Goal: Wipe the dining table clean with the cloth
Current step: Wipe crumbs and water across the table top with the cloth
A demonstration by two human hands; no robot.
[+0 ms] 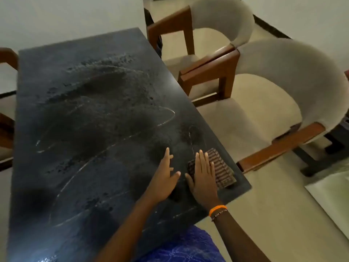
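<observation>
The dining table (79,95) has a dark stone-like top covered with wet swirls, curved streaks and droplets. A folded brown striped cloth (221,170) lies near the table's right front corner. My right hand (203,175) rests flat on the cloth's left part, fingers straight and together, with an orange band on the wrist. My left hand (165,178) lies just to the left of it, palm down on the bare tabletop, fingers spread, holding nothing.
Two cushioned chairs with wooden arms stand along the table's right side, a near chair (279,103) and a far chair (213,31). Part of another wooden chair (5,59) shows at the left edge. Pale floor (273,214) lies to the right.
</observation>
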